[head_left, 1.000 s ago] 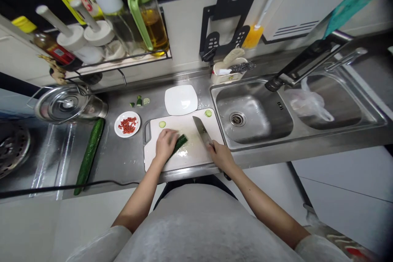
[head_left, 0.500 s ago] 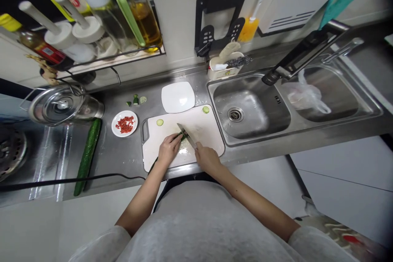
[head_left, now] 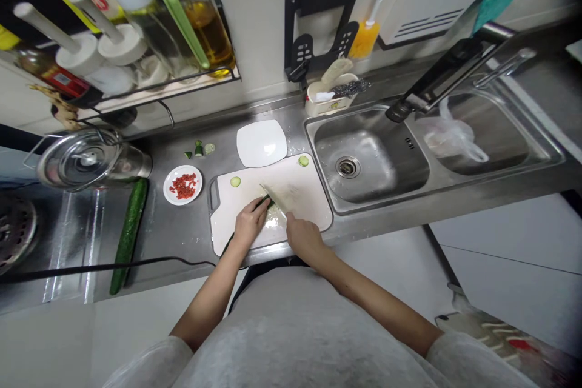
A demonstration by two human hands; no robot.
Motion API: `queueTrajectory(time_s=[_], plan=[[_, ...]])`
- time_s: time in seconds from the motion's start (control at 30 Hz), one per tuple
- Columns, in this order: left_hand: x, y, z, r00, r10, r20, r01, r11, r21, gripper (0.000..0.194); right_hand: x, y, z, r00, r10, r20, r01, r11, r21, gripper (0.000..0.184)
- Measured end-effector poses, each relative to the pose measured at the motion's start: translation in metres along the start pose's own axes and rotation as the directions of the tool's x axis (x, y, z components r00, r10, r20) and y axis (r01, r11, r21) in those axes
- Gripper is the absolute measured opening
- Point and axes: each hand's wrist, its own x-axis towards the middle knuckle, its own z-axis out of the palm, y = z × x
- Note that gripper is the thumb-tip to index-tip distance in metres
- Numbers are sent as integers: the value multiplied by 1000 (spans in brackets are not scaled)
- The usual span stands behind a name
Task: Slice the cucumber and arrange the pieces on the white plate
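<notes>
On the white cutting board (head_left: 300, 194) my left hand (head_left: 248, 222) is closed around a dark green cucumber (head_left: 262, 200), most of which is hidden under the hand and forearm. My right hand (head_left: 304, 235) grips the handle of a kitchen knife (head_left: 275, 200). Its blade slants up and left, right beside the cucumber's cut end and my left fingertips. One pale cucumber slice (head_left: 235, 182) lies at the board's upper left, and cucumber slices (head_left: 303, 161) lie at its upper right corner. The board under the blade looks wet.
Behind the board sits a white square plate (head_left: 262, 143). To the left are a small plate of chopped red pieces (head_left: 183, 185), cucumber ends (head_left: 199, 148), a whole cucumber (head_left: 129, 236) and a lidded steel pot (head_left: 91, 159). A double sink (head_left: 373, 157) lies to the right.
The knife blade has tilted and shifted slightly, with my right hand a little to the left. The whole view has moved a bit; my left hand stays on the cucumber.
</notes>
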Motion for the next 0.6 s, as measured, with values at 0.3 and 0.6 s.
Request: queueTrajectory(time_s=[0.3, 0.6], plan=[[2, -3, -2, 999, 6, 36, -6, 1000, -3, 35, 2, -9, 3, 1000, -4, -13, 4, 1000, -10, 31], [3, -5, -2, 999, 27, 22, -27, 999, -30, 33, 8, -11, 0, 1000, -15, -14, 15, 1000, 19, 28]])
